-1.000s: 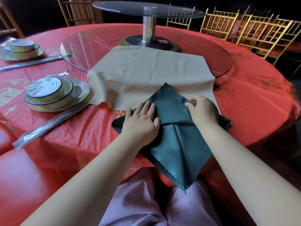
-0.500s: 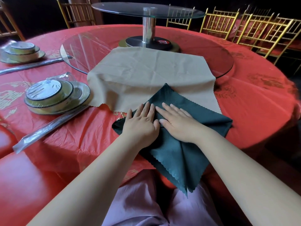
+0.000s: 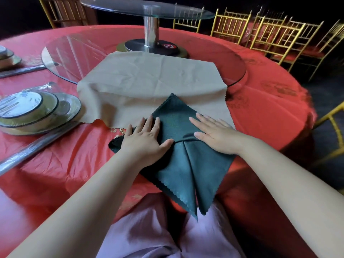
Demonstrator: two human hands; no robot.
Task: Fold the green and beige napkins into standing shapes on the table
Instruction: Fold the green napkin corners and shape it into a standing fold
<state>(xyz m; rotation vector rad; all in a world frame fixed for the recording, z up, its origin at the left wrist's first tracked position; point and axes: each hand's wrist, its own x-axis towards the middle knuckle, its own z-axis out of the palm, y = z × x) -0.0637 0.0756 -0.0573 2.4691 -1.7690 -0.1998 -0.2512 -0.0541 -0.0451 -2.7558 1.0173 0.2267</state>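
A dark green napkin [image 3: 186, 164] lies folded in a diamond at the table's near edge, its two lower points hanging over my lap. My left hand [image 3: 147, 138] presses flat on its left side, fingers straight. My right hand [image 3: 214, 133] lies flat on its right side, fingers spread and pointing up-left. A horizontal fold runs between my two thumbs, with a centre seam below it. The beige napkin [image 3: 149, 86] is spread flat behind, partly on the glass turntable and partly under the green one's top corner.
The round table has a red cloth [image 3: 270, 112]. A glass turntable [image 3: 61, 58] with a raised glass tier [image 3: 149, 10] fills the middle. Wrapped dish sets [image 3: 33, 110] and wrapped chopsticks [image 3: 33, 148] lie at left. Gold chairs [image 3: 279, 38] stand at the back right.
My right hand slid from the napkin's centre out to its right side, flattening the cloth. The right flap now lies folded in, showing the centre seam again. My left hand stayed pressing.
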